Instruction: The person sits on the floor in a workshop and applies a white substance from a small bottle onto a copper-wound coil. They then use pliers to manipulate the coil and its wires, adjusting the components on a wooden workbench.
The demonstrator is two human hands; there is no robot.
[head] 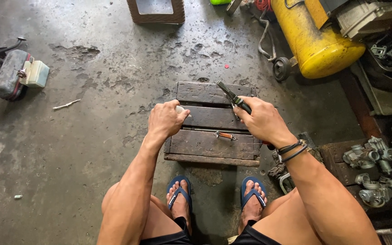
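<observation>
Here, the left hand (pixel 165 119) grips a white piece (pixel 181 110) at the crate's (pixel 212 147) left edge; the right hand (pixel 262 121) clamps pliers (pixel 233 96). Open floor (pixel 91 136) lies left.

Low dark wooden pallet (pixel 196 145) on stained concrete floor (pixel 91 136); small orange-handled tool (pixel 225 135) lying on slats.

A single head-worn camera looks steeply down from close above, facing forward over the knees. The left hand (pixel 165 119) and right hand (pixel 260 121) sit mid-frame, with the concrete floor (pixel 91 149) spreading beyond both.
</observation>
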